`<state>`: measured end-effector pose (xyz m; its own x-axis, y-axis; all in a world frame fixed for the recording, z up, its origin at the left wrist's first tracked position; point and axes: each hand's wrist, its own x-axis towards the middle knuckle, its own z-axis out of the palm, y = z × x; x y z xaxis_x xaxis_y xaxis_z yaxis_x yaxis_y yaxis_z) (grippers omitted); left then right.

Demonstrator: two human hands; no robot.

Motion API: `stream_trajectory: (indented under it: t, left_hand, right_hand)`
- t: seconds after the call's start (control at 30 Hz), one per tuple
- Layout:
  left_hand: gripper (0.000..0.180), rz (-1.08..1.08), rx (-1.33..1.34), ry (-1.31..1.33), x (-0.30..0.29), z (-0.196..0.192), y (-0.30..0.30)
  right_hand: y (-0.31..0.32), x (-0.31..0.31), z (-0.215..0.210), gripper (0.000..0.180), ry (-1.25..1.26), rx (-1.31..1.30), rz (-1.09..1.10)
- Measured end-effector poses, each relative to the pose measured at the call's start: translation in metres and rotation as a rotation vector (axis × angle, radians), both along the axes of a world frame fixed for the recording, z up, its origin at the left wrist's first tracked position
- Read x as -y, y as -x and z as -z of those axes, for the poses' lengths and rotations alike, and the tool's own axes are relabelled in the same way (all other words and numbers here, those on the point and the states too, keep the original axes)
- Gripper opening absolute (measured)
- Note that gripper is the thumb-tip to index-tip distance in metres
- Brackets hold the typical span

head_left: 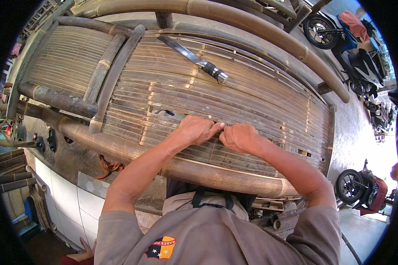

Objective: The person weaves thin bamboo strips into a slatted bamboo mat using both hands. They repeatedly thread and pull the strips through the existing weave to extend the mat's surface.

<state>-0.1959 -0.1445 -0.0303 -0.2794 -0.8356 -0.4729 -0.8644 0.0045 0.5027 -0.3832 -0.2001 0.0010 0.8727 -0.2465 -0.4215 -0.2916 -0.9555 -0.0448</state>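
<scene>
My left hand (198, 130) and my right hand (240, 136) meet over the slatted seat of a bamboo bench (256, 99). Both have their fingers curled closed, thumbs almost touching, low against the slats near the front rail. Whatever is pinched between them, if anything, is too small or hidden to make out. Beyond my hands a large knife (188, 54) lies flat across the slats, its dark blade angled toward the far left. Black wrapping and a metal end cap show on its handle.
A thick bamboo pole (225, 176) forms the bench's near edge, and another curved pole (252, 22) runs along the back. A smaller slatted panel (70, 59) stands at left. Motorcycles (358, 66) are parked at right. Someone else's hand (87, 249) shows at lower left.
</scene>
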Motion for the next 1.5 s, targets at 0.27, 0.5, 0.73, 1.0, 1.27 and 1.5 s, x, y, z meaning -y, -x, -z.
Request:
stream_trajectory:
  t: [0.27,0.5,0.73,1.0,1.27,1.5]
  left_hand:
    - [0.031,-0.068,-0.174,0.494,-0.028,0.014,-0.011]
    - [0.043,-0.164,0.094,0.288,-0.025,0.009,0.010]
    - [0.044,-0.326,-0.096,0.299,-0.024,0.007,0.017]
    - [0.031,-0.389,-0.534,0.447,-0.045,0.009,0.009]
    - [0.019,-0.258,-0.425,0.413,-0.049,0.013,-0.002]
    - [0.017,-0.310,-0.512,0.438,-0.052,0.014,-0.005]
  right_hand:
    - [0.008,-0.006,-0.017,0.019,0.087,-0.109,0.121]
    - [0.033,-0.012,-0.085,0.018,0.041,0.034,0.338]
    - [0.052,-0.031,-0.057,0.027,-0.483,0.386,0.854]
    - [-0.001,-0.057,0.029,0.023,-1.070,0.842,1.367]
    - [0.016,-0.065,0.028,0.018,-0.913,0.717,1.205]
    - [-0.002,-0.073,0.011,0.014,-0.031,0.735,0.718]
